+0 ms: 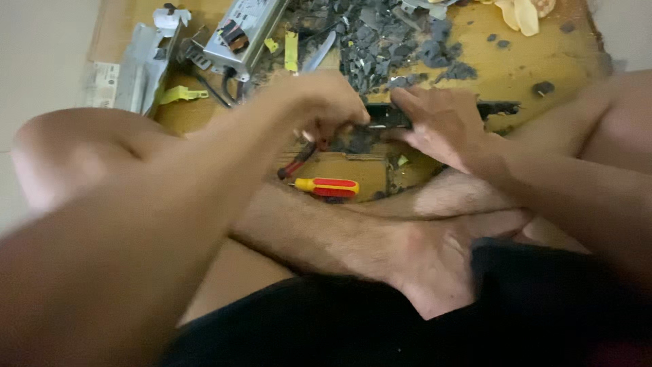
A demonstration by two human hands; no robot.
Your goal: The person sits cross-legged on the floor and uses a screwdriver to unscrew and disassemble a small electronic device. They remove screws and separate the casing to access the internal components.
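A wide brown board [543, 61] lies on the floor, strewn with a heap of grey broken bits [380, 41]; a metal casing [241, 30] sits at its far left. Near its front edge lies a long dark strip [435, 112]. The right hand [441, 126] presses down flat on the strip, fingers spread. The left hand [326, 105] is closed around red-handled pliers [302, 158], biting at the strip's end. The step looks like prying material off; next calls for a firm, steady pull. A yellow and red screwdriver [327, 186] lies just below.
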